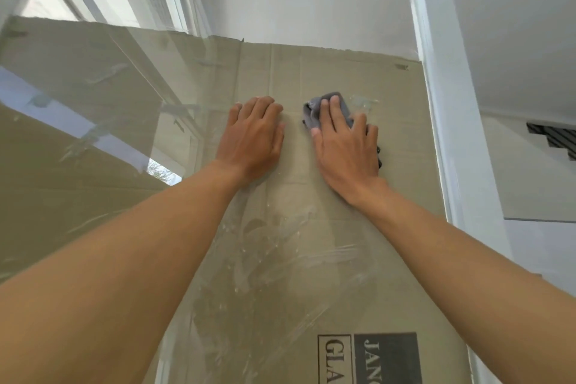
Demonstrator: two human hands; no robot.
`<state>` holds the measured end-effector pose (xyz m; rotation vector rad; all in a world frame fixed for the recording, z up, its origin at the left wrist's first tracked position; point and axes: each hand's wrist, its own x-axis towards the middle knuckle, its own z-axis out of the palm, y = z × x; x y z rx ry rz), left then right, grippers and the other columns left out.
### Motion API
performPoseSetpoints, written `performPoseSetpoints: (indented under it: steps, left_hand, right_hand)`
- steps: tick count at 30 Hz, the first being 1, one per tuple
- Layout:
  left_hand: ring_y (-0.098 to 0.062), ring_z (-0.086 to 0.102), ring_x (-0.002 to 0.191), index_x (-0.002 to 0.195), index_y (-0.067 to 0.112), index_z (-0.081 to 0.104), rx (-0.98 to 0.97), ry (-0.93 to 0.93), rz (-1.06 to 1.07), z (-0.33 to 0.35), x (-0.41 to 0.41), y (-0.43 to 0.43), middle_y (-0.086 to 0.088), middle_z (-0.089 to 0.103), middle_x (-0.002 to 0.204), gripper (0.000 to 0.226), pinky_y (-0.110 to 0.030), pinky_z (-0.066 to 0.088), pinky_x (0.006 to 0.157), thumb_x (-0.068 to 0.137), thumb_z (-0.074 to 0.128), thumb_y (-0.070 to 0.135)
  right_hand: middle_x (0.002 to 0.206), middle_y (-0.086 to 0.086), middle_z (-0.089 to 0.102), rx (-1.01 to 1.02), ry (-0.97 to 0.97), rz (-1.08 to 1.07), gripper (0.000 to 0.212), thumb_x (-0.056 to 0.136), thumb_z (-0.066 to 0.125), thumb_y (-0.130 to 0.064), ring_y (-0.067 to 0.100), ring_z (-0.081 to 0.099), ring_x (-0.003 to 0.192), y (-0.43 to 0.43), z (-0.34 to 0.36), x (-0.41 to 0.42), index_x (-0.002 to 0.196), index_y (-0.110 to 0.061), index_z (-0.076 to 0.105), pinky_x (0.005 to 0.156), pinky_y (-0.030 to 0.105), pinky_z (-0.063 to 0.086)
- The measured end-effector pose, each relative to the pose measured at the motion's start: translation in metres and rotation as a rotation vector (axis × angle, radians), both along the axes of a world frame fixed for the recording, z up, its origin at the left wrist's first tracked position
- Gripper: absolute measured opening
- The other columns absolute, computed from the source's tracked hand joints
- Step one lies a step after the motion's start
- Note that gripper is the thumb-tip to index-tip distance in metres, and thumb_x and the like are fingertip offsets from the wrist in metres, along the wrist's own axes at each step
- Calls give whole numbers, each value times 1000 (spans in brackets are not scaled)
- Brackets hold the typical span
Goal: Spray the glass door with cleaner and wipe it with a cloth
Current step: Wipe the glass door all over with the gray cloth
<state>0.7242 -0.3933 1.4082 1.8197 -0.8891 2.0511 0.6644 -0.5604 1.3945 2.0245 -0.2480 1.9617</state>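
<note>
Grey cloth (313, 111) is soft n light, bunches easily; your right hand (346, 150) presses it flat-fingered on the glass door (296, 259), centre-right of frame, not clenched; left hand (252, 140) lies flat on the pane beside it, holding nothing. Glass = slick, stiff, prob fragile, w/ wet streaks lower centre; put your palm over the cloth's middle, push evenly, don't lean hard imo.
</note>
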Motion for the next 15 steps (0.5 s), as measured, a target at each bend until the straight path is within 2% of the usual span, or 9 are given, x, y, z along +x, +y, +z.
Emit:
performPoseSetpoints:
  steps: [2, 5, 8, 12, 15]
  left_hand:
    - [-29, 43, 128, 121, 10, 54, 1, -9, -26, 1, -1, -6, -9, 51, 135, 29, -42, 28, 106, 99, 42, 24]
    - [-29, 40, 133, 124, 10, 52, 7, -19, -34, 4, -2, -14, -9, 48, 139, 31, -45, 27, 110, 98, 42, 24]
    - [-28, 36, 137, 129, 10, 50, 33, -19, -39, 9, -3, -18, -9, 45, 144, 35, -46, 24, 112, 99, 41, 25]
    - [-26, 37, 135, 128, 12, 50, 45, -21, -54, 14, -1, -20, -7, 46, 142, 34, -45, 24, 111, 98, 42, 26]
    - [-27, 38, 134, 126, 13, 51, 50, -22, -40, 16, 1, -19, -7, 47, 140, 34, -43, 25, 109, 97, 42, 28]
  right_hand:
    - [162, 3, 21, -33, 22, 16, 54, 106, 24, -40, 34, 39, 124, 0, 6, -1, 156, -18, 21, 94, 43, 33]
    - [164, -1, 13, -56, 67, 55, 54, 106, 21, -39, 28, 18, 147, -1, 32, 0, 156, -20, 16, 110, 46, 23]
    - [165, -4, 7, 33, 77, 119, 55, 106, 19, -39, 21, 8, 151, -10, 52, -2, 157, -20, 12, 117, 49, 16]
    - [165, -1, 6, 232, -40, 210, 55, 107, 19, -37, 21, 5, 151, -35, 34, -3, 157, -17, 11, 119, 50, 13]
    - [163, 3, 16, 187, -100, 209, 52, 106, 26, -34, 25, 14, 150, -32, 2, 0, 155, -17, 21, 116, 48, 19]
